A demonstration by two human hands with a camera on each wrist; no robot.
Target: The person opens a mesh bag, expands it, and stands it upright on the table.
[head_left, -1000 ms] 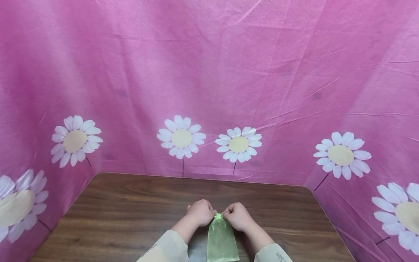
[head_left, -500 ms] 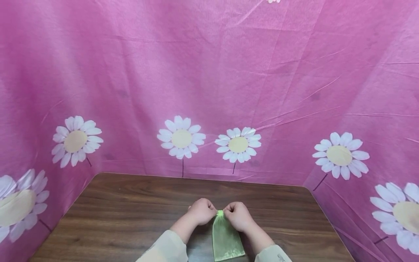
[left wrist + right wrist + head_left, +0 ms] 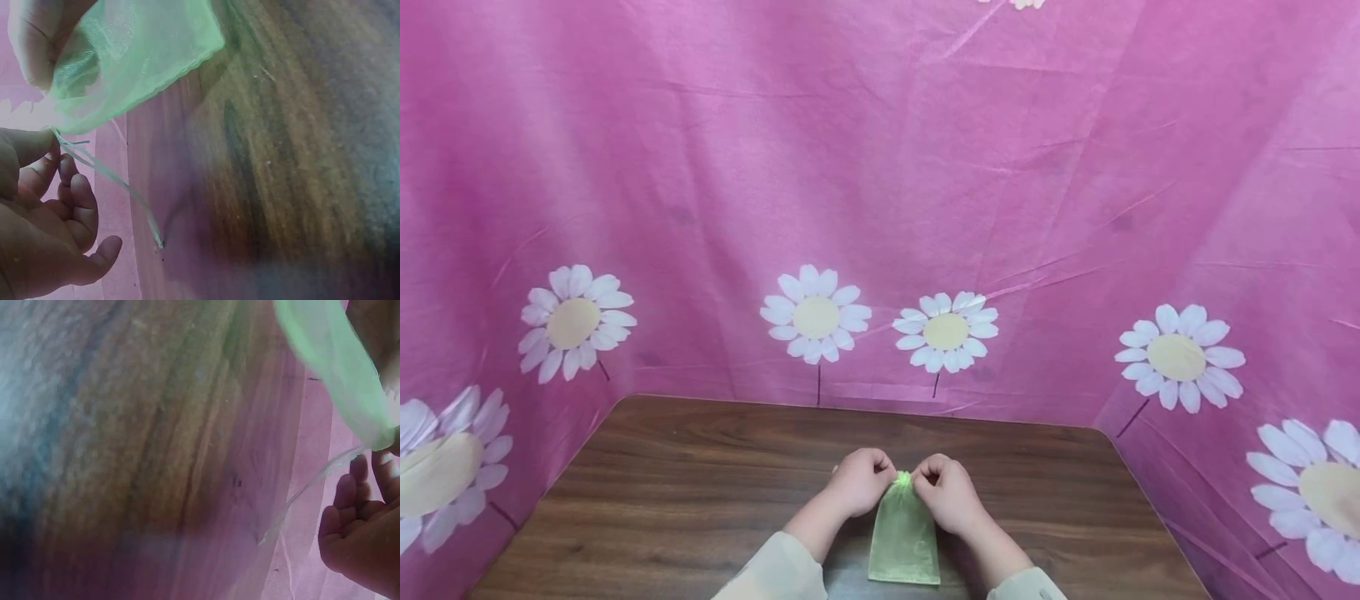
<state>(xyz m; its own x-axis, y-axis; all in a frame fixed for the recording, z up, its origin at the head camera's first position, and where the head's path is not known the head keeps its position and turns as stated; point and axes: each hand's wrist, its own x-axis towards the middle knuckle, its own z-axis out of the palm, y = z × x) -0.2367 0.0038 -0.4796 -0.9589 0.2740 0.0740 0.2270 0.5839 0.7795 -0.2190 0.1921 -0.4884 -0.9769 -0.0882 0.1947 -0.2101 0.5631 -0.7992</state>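
Note:
A sheer light-green drawstring pouch (image 3: 904, 537) hangs between the two hands, its neck gathered into a bright frill. The left hand (image 3: 861, 483) pinches at the left side of that neck with thumb and index finger. On the opposite side, the right hand (image 3: 947, 493) pinches there too. In the left wrist view a thin pale drawstring (image 3: 128, 187) trails below the left hand's fingertips, its other fingers loosely bent. Another drawstring end (image 3: 300, 490) dangles by the right hand (image 3: 369, 528) in the right wrist view. The exact grip is partly hidden by the fingers.
A dark wood-grain table (image 3: 700, 483) with rounded far corners lies under the hands. Pink cloth (image 3: 880, 167) printed with white daisies stands around its back and sides. Light sleeves (image 3: 782, 567) cover the forearms.
Both hands have shifted slightly away from the body, and the pouch has moved with them. Its lower end swung right, then back left, and its whole bottom edge now shows.

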